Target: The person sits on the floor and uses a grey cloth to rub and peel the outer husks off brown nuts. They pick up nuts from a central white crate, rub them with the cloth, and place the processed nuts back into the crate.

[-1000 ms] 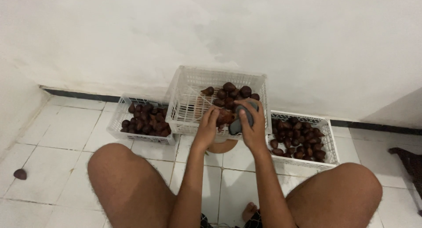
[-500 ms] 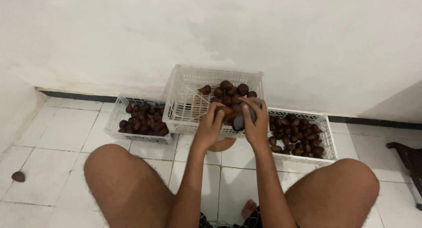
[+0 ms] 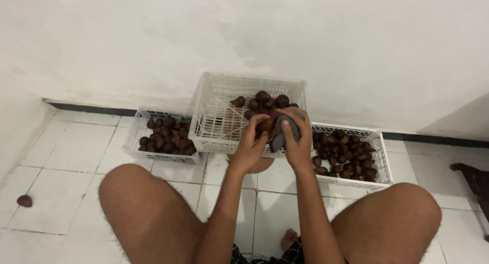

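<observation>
Gripping a brown scaly fruit in closed fingers, the left hand holds it at the front rim of the tall white crate; the right hand is wrapped round a grey tool against it. Cleaning appears underway; next calls for steady strokes. Compared with a second ago, both hands sit slightly higher against the crate.

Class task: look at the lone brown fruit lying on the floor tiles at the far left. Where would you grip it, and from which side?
Take the lone fruit across its rounded middle, from above. It lies alone on open tile, so nothing crowds a hand coming down; its small rounded shape probably suits a fingertip pinch.
</observation>
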